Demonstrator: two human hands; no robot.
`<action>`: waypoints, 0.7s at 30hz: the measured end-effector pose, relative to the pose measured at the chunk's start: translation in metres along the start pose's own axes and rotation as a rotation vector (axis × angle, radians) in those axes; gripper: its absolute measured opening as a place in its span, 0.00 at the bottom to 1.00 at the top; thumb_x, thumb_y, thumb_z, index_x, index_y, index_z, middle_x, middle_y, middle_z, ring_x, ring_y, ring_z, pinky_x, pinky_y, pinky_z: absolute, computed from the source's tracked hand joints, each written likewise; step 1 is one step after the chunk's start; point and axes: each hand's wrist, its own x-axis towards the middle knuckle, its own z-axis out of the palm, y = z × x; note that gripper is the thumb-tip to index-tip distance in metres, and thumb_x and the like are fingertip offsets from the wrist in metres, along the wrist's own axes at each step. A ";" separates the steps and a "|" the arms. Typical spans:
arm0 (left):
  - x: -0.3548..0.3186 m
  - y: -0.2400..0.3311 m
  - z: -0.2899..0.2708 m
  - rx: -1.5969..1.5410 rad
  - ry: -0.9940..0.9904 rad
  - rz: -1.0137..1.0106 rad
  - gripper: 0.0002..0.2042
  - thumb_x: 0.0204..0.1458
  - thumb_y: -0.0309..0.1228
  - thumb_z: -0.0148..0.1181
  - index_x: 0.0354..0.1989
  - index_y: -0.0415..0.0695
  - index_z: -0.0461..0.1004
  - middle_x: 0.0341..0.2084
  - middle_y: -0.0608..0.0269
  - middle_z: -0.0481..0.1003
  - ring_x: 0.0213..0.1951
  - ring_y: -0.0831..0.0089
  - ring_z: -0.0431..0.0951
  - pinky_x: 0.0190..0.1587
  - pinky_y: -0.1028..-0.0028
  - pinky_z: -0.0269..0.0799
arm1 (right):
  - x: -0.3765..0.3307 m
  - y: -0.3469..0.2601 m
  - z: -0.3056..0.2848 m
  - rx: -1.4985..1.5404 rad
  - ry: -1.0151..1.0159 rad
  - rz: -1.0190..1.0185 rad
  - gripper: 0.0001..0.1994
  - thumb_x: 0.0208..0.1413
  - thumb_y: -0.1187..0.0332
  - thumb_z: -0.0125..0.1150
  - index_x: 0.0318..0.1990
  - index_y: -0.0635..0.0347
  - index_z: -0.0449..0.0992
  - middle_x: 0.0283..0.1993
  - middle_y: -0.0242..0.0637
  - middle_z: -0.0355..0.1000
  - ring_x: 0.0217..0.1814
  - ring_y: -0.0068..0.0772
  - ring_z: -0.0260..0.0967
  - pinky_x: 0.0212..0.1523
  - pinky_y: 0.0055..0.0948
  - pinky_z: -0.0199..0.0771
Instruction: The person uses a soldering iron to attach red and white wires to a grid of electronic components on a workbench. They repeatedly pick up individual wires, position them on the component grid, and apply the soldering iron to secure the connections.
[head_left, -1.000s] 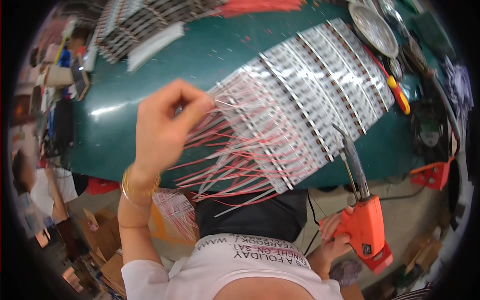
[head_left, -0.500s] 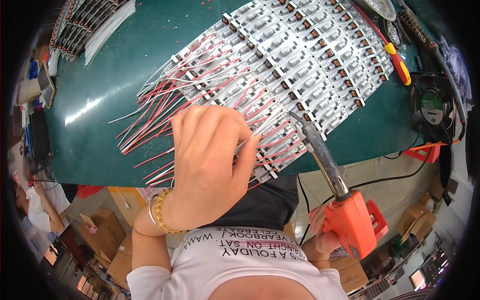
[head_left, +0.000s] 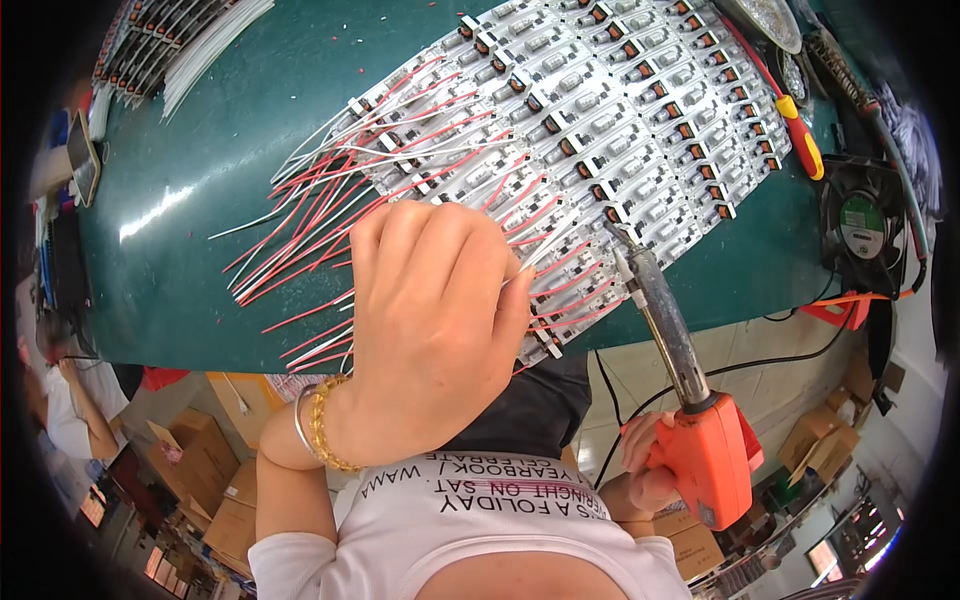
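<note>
My left hand (head_left: 430,310) is closed, thumb and forefinger pinching a small bundle of white wires (head_left: 545,250) over the board panel. My right hand (head_left: 652,468) grips an orange-red soldering gun (head_left: 708,465); its long metal barrel slants up to the panel. The gun's tip is by the boards, just right of the white wires' ends; whether it touches is too small to tell. The panel (head_left: 630,130) is a sheet of small white circuit boards in rows. Red and white wires (head_left: 300,250) fan out from its left side, partly behind my left hand.
The panel lies on a green tabletop (head_left: 250,150). A screwdriver (head_left: 800,135) and a black fan (head_left: 860,220) are at the right. Further boards and a bunch of white wires (head_left: 210,55) lie at the far left. A person (head_left: 80,400) and cardboard boxes (head_left: 195,455) are beyond the table.
The gun's tip has shifted slightly right relative to the white wires. My left hand has moved a little to the right, still pinching the wires. The whole view has shifted slightly.
</note>
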 end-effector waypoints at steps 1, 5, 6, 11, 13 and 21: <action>-0.001 -0.001 0.000 0.006 0.002 -0.003 0.09 0.41 0.22 0.64 0.29 0.42 0.69 0.29 0.61 0.67 0.37 0.59 0.67 0.45 0.60 0.59 | 0.000 0.005 -0.002 0.104 -0.005 -0.043 0.41 0.53 0.36 0.57 0.54 0.73 0.64 0.13 0.24 0.59 0.11 0.20 0.56 0.15 0.21 0.59; -0.001 0.000 0.000 0.012 0.002 0.006 0.09 0.41 0.22 0.64 0.29 0.42 0.69 0.29 0.60 0.67 0.37 0.59 0.67 0.45 0.60 0.60 | 0.011 0.004 0.003 0.221 -0.050 -0.094 0.41 0.55 0.36 0.56 0.56 0.73 0.63 0.13 0.24 0.58 0.11 0.20 0.55 0.15 0.21 0.58; 0.000 0.000 0.000 0.011 -0.001 0.010 0.09 0.41 0.22 0.64 0.29 0.42 0.69 0.29 0.60 0.67 0.37 0.59 0.67 0.45 0.60 0.60 | 0.011 0.004 0.003 0.236 -0.041 -0.091 0.41 0.55 0.36 0.56 0.56 0.73 0.63 0.13 0.24 0.58 0.11 0.20 0.55 0.15 0.21 0.59; 0.003 -0.003 -0.002 0.075 0.097 0.101 0.08 0.44 0.23 0.65 0.28 0.43 0.70 0.26 0.63 0.69 0.32 0.62 0.69 0.46 0.60 0.60 | 0.009 0.003 0.007 0.304 -0.021 -0.086 0.41 0.56 0.36 0.54 0.59 0.70 0.62 0.13 0.24 0.58 0.12 0.20 0.55 0.16 0.22 0.59; 0.004 -0.002 -0.008 0.038 0.121 0.110 0.07 0.45 0.24 0.66 0.27 0.44 0.71 0.24 0.65 0.70 0.29 0.64 0.69 0.46 0.61 0.60 | 0.013 -0.003 0.006 0.331 -0.043 -0.077 0.41 0.56 0.36 0.54 0.60 0.70 0.62 0.13 0.24 0.58 0.12 0.20 0.55 0.17 0.22 0.60; -0.005 0.008 0.009 -0.109 0.056 0.022 0.08 0.44 0.23 0.68 0.25 0.46 0.72 0.19 0.68 0.69 0.24 0.67 0.68 0.40 0.65 0.57 | 0.002 -0.002 -0.007 0.360 -0.105 -0.047 0.41 0.55 0.35 0.54 0.56 0.70 0.65 0.13 0.23 0.59 0.12 0.19 0.55 0.17 0.23 0.60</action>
